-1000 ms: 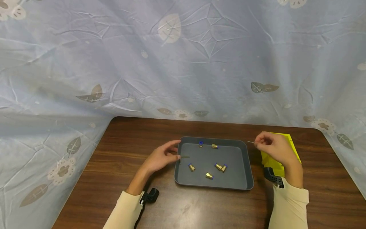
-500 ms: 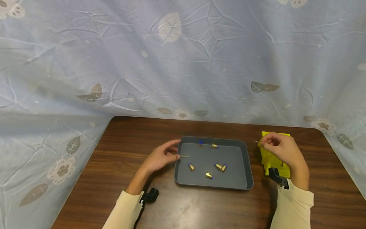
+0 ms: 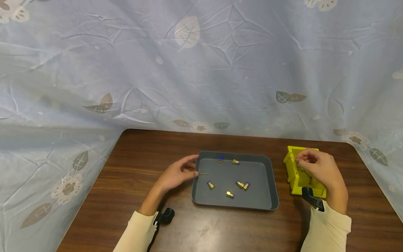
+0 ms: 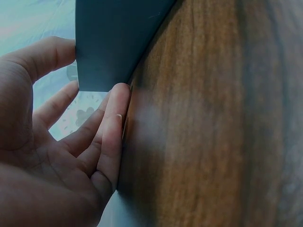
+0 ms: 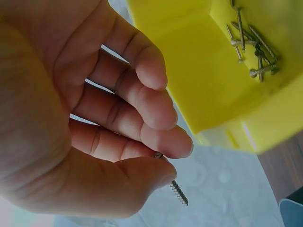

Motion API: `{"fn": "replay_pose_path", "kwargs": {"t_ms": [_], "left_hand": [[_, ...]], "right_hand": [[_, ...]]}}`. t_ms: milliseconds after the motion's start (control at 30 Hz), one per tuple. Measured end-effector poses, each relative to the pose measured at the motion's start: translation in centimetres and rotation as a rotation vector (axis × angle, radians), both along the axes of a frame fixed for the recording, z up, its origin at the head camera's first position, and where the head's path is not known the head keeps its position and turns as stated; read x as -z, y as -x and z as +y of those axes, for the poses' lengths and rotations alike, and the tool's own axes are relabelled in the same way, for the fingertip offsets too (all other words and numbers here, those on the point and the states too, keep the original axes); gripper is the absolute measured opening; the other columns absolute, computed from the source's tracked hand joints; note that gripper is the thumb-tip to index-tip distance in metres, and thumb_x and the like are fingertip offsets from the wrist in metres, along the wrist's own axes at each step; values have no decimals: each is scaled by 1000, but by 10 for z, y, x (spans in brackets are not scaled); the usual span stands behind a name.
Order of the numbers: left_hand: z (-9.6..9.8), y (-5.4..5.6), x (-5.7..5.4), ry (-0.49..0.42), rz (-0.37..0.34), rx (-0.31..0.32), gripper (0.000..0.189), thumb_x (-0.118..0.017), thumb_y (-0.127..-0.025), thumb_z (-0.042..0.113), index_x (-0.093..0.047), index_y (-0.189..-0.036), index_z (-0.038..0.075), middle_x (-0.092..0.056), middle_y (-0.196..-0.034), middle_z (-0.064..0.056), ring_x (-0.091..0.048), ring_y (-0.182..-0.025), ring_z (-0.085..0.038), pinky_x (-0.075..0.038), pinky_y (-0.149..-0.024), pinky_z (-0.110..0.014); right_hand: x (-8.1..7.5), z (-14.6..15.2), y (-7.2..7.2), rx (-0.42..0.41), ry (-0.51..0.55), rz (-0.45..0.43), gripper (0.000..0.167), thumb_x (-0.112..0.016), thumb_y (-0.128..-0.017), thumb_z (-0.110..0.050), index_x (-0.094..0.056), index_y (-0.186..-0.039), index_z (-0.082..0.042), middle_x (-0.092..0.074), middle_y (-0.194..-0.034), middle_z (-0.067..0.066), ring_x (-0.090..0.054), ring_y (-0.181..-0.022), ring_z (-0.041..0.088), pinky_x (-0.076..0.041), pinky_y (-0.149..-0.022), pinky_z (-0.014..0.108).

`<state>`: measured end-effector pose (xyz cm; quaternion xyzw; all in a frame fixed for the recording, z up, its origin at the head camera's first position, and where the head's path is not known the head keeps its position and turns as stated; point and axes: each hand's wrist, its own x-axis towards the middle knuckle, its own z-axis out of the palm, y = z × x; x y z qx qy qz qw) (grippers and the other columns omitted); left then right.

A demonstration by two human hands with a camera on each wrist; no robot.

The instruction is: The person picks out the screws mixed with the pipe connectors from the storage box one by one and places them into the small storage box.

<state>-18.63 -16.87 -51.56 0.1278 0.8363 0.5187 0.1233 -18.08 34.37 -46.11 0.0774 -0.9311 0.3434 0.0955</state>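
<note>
My left hand (image 3: pixel 179 172) is at the left side of a grey tray (image 3: pixel 273 182), thumb and fingertips at its rim, fingers loosely extended. In the left wrist view, other fingers touch the tray wall (image 4: pixel 113 42) near the wood. Beside the thumb lie thin screws (image 3: pixel 204 173) inside the tray. My right hand (image 3: pixel 322 169) pinches a screw (image 5: pixel 179 193) between thumb and index finger; its threaded tip sticks out. That hand is over a yellow bin (image 3: pixel 293 178), where several loose screws (image 5: pixel 260 52) lie in one corner.
Several brass fittings with blue ends lie spread in the tray, among them one fitting (image 3: pixel 230 194) near the front and another fitting (image 3: pixel 235 161) at the back. Brown wooden table (image 3: pixel 201 229) surrounds tray and bin. A patterned cloth (image 3: pixel 201 70) hangs behind.
My right hand has moved right with the screw, from beside the tray to over the bin. The yellow bin now sits more level, its inside showing. The left hand has stayed put.
</note>
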Motion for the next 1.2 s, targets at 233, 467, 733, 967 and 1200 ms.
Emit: {"fn": "replay_pose_path", "kwargs": {"t_ms": [233,467,733,967,1200], "left_hand": [[0,0,1,3,1,-2,70,-81,-101,26,-54,-165,22,-70,-139,-13,-71,-106,-23,-55,-93,-47],[0,0,1,9,2,-5,69,-81,-101,25,-54,-165,22,-71,-138,-13,-71,-105,-23,-55,-92,-46],[1,0,0,2,4,-5,70,-81,-101,25,-54,-165,22,-71,-138,-13,-71,-105,-23,-55,-92,-46],[0,-1,-1,6,4,-2,69,-81,-101,26,-54,-165,22,-71,-138,-13,-71,-104,-23,-55,-92,-46],[0,0,-1,3,2,-5,69,-80,-101,25,-54,-165,21,-71,-138,-13,-71,-105,-23,-55,-92,-46]], "right_hand": [[3,11,-8,76,-11,8,13,-79,-101,-18,-78,-103,-6,-72,-89,2,-58,-76,7,-45,-67,23],[6,17,-10,138,-24,-28,17,-77,-103,-23,-78,-105,-6,-73,-92,3,-56,-77,9,-44,-65,28],[6,16,-10,148,-32,-15,16,-78,-102,-22,-79,-104,-6,-74,-91,3,-57,-76,8,-44,-65,27],[6,15,-10,160,-22,-26,19,-78,-103,-24,-78,-105,-5,-74,-91,4,-57,-76,8,-45,-64,27],[4,14,-8,161,-20,-8,19,-79,-103,-24,-79,-105,-5,-74,-90,3,-58,-75,6,-45,-64,25]]}}
